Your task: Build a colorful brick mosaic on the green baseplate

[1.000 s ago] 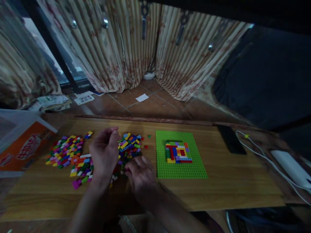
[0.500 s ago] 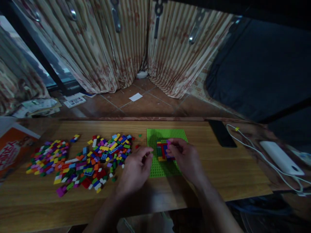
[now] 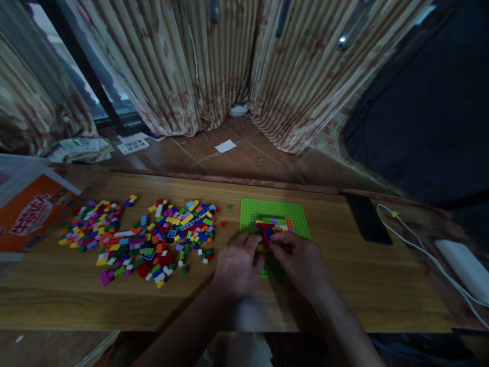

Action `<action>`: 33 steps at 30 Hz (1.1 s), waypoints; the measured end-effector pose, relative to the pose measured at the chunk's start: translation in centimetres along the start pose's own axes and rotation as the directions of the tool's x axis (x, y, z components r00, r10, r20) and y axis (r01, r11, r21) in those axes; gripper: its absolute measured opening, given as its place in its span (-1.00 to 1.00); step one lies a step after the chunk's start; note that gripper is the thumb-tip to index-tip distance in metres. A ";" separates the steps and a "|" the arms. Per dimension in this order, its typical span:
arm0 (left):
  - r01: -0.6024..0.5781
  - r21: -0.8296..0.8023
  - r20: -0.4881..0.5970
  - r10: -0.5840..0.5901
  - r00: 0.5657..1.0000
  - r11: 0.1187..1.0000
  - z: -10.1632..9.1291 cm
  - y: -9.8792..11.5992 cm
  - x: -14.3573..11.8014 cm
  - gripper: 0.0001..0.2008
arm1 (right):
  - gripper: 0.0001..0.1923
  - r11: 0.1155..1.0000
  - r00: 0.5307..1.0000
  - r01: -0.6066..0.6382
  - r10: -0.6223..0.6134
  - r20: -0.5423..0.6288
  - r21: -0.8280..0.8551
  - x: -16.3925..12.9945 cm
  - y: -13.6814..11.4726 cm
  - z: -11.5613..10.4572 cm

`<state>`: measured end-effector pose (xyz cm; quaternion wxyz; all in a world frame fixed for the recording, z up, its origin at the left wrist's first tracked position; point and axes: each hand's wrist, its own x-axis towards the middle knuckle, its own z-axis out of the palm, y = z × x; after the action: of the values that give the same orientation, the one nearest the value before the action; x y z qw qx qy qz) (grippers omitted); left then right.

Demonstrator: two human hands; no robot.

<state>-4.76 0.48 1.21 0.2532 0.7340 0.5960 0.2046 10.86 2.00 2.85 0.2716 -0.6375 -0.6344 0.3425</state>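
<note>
While the left hand (image 3: pixel 237 265) curls at eight o'clock of the brick build (image 3: pixel 268 229) and the right hand (image 3: pixel 301 259) at four, grips too hidden to call, that build's on the green baseplate (image 3: pixel 249 209), likely light, rigid: pinch its sides!

looks like a home — striped curtains (image 3: pixel 191 76), tiled floor (image 3: pixel 198 153), toy bricks (image 3: pixel 187 219).

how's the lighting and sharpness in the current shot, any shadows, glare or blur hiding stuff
Head view: dim overall, brightest at the window, with a small glint on a metal strip; head view: dark shadows on the table; head view: small bricks look soft, and what the right hand may hold is too dim and small to tell.
</note>
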 end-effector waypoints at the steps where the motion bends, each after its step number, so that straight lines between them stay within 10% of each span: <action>1: -0.001 0.011 0.000 0.001 1.000 1.000 0.0 0.0 0.0 -0.71 | -0.81 1.000 1.000 -0.007 0.006 -0.005 -0.013 0.0 -0.1 0.1; 13: -0.006 0.122 -0.029 0.009 1.000 0.993 1.0 0.4 0.1 -0.79 | -0.83 0.987 0.994 0.025 -0.042 -0.102 -0.160 -0.2 -0.5 0.5; 33: 0.018 0.151 -0.010 -0.017 1.000 0.988 0.8 0.7 0.2 -0.77 | -0.78 0.961 0.975 0.194 -0.166 0.149 -0.197 0.1 0.9 -1.6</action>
<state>-3.69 0.49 0.99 0.1961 0.7449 0.6173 0.1600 12.67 2.21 3.08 0.1905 -0.5781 -0.7391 0.2886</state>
